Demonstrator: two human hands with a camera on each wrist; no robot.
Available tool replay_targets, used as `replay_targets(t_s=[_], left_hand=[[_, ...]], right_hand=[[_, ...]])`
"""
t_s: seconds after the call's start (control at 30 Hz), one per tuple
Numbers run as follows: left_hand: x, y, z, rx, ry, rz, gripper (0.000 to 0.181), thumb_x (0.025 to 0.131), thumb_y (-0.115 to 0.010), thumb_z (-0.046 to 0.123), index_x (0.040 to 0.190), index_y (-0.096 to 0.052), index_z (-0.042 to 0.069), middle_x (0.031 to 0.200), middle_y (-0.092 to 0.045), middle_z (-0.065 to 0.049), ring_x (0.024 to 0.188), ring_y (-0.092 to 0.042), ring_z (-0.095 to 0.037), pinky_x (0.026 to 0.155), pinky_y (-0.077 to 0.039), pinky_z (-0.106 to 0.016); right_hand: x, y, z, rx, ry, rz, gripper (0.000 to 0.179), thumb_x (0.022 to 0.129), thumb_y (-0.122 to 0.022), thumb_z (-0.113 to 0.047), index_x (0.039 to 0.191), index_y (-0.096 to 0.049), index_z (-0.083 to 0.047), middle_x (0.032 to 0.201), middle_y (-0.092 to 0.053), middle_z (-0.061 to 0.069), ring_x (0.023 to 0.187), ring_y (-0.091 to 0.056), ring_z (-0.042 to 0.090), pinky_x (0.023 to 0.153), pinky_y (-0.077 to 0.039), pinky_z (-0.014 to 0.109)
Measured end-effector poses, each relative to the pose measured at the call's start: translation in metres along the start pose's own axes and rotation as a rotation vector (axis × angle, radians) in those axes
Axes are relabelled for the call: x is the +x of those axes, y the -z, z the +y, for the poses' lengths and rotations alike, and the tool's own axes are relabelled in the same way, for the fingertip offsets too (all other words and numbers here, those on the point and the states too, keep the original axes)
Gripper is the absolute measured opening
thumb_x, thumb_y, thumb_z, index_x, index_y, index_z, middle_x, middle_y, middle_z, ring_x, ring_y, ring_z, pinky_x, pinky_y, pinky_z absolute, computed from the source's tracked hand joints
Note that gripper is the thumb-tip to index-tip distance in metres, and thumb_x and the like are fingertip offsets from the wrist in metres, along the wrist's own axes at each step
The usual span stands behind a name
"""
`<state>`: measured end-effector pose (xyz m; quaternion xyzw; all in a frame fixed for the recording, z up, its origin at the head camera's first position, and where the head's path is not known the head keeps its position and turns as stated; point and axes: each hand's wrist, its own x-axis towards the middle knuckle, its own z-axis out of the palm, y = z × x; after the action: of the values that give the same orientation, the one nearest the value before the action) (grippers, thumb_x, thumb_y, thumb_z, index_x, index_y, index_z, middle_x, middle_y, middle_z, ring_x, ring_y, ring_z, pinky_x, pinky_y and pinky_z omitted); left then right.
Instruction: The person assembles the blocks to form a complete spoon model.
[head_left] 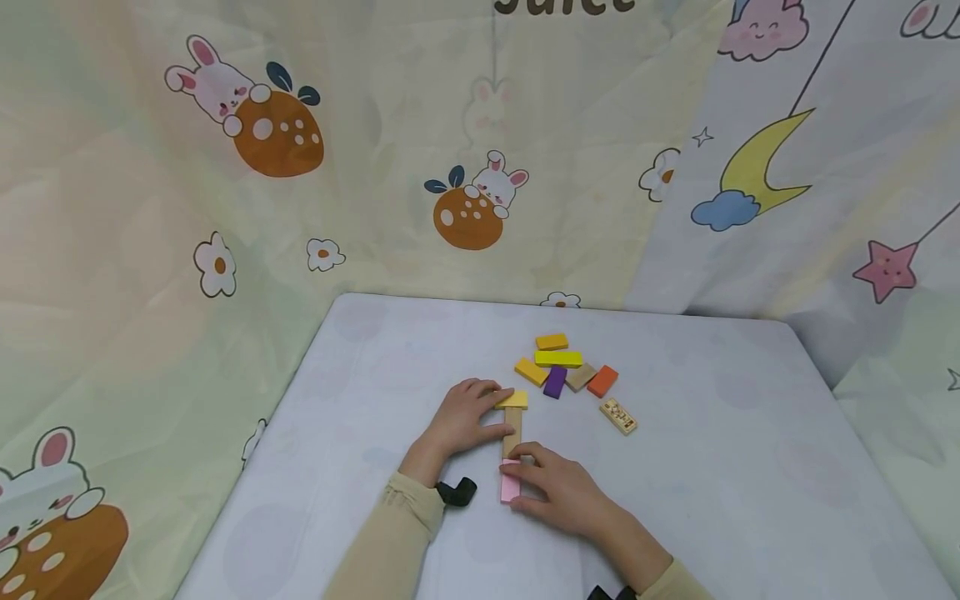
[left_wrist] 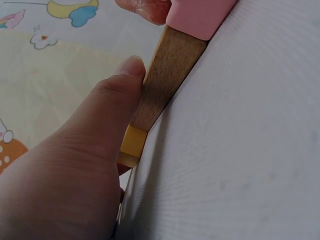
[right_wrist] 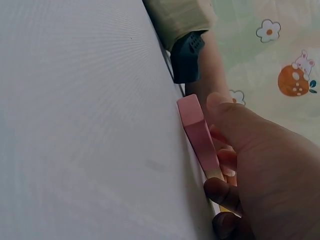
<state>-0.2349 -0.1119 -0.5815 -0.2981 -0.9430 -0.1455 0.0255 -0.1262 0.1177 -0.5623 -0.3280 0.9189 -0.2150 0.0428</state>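
On the white table (head_left: pixel 300 533), the pink block (head_left: pixel 511 489) is pinched by the right hand (head_left: pixel 566 492), end to end with a wooden block (head_left: pixel 513 432). That block and the yellow block (head_left: pixel 517 401) set across its far end are touched by the left hand's (head_left: pixel 461 418) extended fingers. Loose blocks (head_left: pixel 558 358) are scattered toward the far edge; wide room is left before both side edges.
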Motion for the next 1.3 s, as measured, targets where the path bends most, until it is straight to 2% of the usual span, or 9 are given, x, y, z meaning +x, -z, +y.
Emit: replay_targets(t_s=[0.2, 0.43, 0.63, 0.7, 0.9, 1.03, 1.1, 1.17, 1.3], left_hand=[[0.0, 0.001, 0.001, -0.005, -0.001, 0.016, 0.067, 0.09, -0.048, 0.072, 0.148, -0.043, 0.039, 0.14, -0.052, 0.008, 0.134, -0.044, -0.022, 0.116, -0.035, -0.046], [0.002, 0.001, 0.002, -0.042, 0.069, 0.037, 0.042, 0.104, -0.044, 0.044, 0.144, -0.05, 0.03, 0.142, -0.055, 0.005, 0.136, -0.046, -0.02, 0.117, -0.036, -0.043], [0.003, 0.001, 0.003, -0.027, 0.087, 0.02, 0.039, 0.105, -0.044, 0.037, 0.143, -0.051, 0.031, 0.143, -0.054, 0.006, 0.137, -0.045, -0.018, 0.118, -0.035, -0.041], [0.003, 0.0, 0.003, -0.025, 0.089, 0.015, 0.039, 0.106, -0.043, 0.037, 0.144, -0.05, 0.032, 0.143, -0.054, 0.007, 0.136, -0.045, -0.017, 0.118, -0.035, -0.041], [0.004, 0.0, 0.003, -0.03, 0.078, 0.027, 0.039, 0.106, -0.042, 0.036, 0.144, -0.051, 0.033, 0.141, -0.055, 0.007, 0.135, -0.046, -0.017, 0.117, -0.036, -0.039], [0.004, 0.0, 0.003, -0.028, 0.075, 0.028, 0.039, 0.106, -0.042, 0.036, 0.144, -0.05, 0.033, 0.141, -0.054, 0.008, 0.135, -0.046, -0.016, 0.117, -0.036, -0.039], [0.004, 0.0, 0.003, -0.03, 0.08, 0.022, 0.039, 0.106, -0.042, 0.036, 0.144, -0.05, 0.033, 0.142, -0.054, 0.008, 0.136, -0.045, -0.016, 0.117, -0.036, -0.039], [0.004, 0.0, 0.003, -0.028, 0.087, 0.015, 0.039, 0.106, -0.042, 0.037, 0.145, -0.049, 0.034, 0.142, -0.054, 0.008, 0.136, -0.045, -0.016, 0.118, -0.035, -0.039], [0.003, 0.0, 0.003, -0.026, 0.09, 0.018, 0.039, 0.106, -0.043, 0.037, 0.144, -0.05, 0.034, 0.142, -0.054, 0.008, 0.136, -0.045, -0.016, 0.118, -0.035, -0.039]], right_hand=[[0.001, 0.003, 0.0, 0.029, -0.03, -0.005, 0.047, 0.095, -0.056, -0.056, 0.138, -0.056, -0.039, 0.14, -0.049, -0.012, 0.118, -0.058, 0.012, 0.093, -0.056, 0.041], [0.0, 0.006, 0.004, 0.109, -0.053, 0.027, 0.041, 0.096, -0.059, -0.051, 0.135, -0.059, -0.038, 0.143, -0.047, -0.013, 0.121, -0.058, 0.013, 0.098, -0.054, 0.042], [-0.001, 0.02, 0.013, 0.084, -0.145, 0.091, 0.037, 0.095, -0.063, -0.043, 0.132, -0.061, -0.038, 0.144, -0.047, -0.014, 0.101, -0.06, 0.005, 0.087, -0.057, 0.033], [-0.002, 0.026, 0.021, 0.048, -0.194, 0.136, 0.037, 0.095, -0.065, -0.041, 0.131, -0.062, -0.035, 0.142, -0.048, -0.014, 0.1, -0.06, 0.004, 0.086, -0.058, 0.032], [-0.01, 0.048, 0.059, 0.017, -0.317, 0.312, 0.033, 0.096, -0.065, -0.032, 0.128, -0.066, -0.021, 0.141, -0.051, 0.0, 0.127, -0.051, 0.025, 0.102, -0.05, 0.05], [-0.021, 0.056, 0.088, 0.019, -0.379, 0.466, 0.031, 0.094, -0.067, -0.022, 0.123, -0.069, -0.012, 0.137, -0.054, 0.01, 0.119, -0.05, 0.033, 0.095, -0.047, 0.052], [-0.027, 0.056, 0.101, 0.019, -0.417, 0.517, 0.029, 0.093, -0.067, -0.017, 0.121, -0.069, -0.009, 0.132, -0.056, 0.014, 0.114, -0.051, 0.037, 0.091, -0.045, 0.053], [-0.031, 0.057, 0.109, 0.031, -0.471, 0.531, 0.03, 0.094, -0.064, -0.015, 0.122, -0.067, -0.007, 0.13, -0.058, 0.018, 0.112, -0.052, 0.04, 0.09, -0.045, 0.055], [-0.035, 0.058, 0.115, 0.044, -0.566, 0.482, 0.033, 0.098, -0.051, -0.013, 0.127, -0.063, -0.003, 0.116, -0.065, 0.021, 0.103, -0.057, 0.038, 0.084, -0.048, 0.054]])
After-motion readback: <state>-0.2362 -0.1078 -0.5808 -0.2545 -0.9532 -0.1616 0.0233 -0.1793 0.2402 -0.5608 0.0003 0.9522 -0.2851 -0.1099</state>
